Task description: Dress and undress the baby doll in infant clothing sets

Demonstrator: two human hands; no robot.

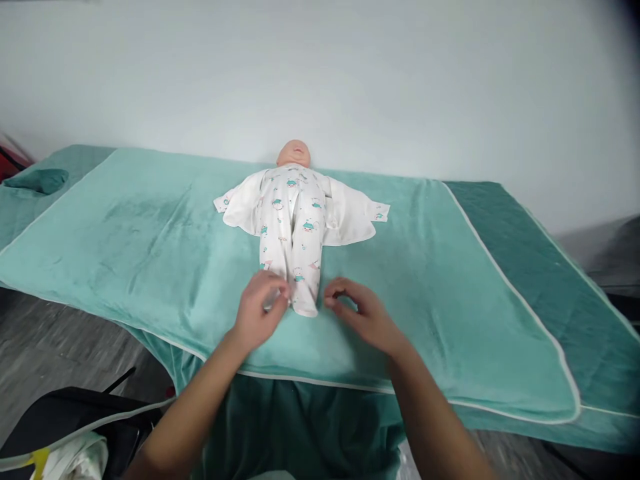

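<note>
On the massage bed (440, 300), printed baby trousers (306, 230) reach lengthwise to the left grip (261, 308), curled over one leg (274, 255), hold unclear, the right grip (367, 312), half-open, empty, just rightward.

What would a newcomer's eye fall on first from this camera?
Probably the doll's bare head, near the pale wall at the green cover's far edge. Just below it spread white printed clothes, sleeves out to both sides. Next come the hands: left at one trouser-leg end, right just beside the other.
</note>
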